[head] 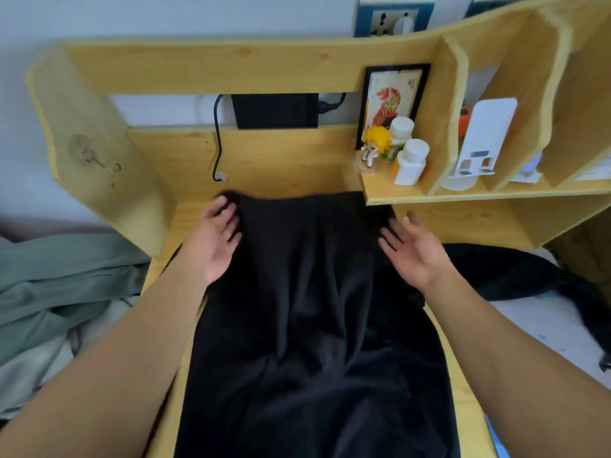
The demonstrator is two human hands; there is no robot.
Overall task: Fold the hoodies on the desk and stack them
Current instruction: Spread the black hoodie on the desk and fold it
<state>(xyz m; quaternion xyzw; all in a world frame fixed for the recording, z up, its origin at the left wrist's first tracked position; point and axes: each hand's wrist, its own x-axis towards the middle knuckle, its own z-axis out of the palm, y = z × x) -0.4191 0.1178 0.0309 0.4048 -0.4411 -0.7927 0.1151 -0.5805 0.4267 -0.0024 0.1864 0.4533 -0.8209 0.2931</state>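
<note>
Hoodie (314, 309), black, lay lengthwise down the tabletop (463, 404), long axis running away from the person; left hand (218, 242) and right hand (413, 252) flanked its far end, each grip wide, equally near.

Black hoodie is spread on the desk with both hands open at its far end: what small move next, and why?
Probably grip the far corners and draw them toward you for a first fold. The black hoodie lies lengthwise along the desk, still creased, and the left hand and right hand flank its far edge with relaxed fingers, holding nothing.
</note>
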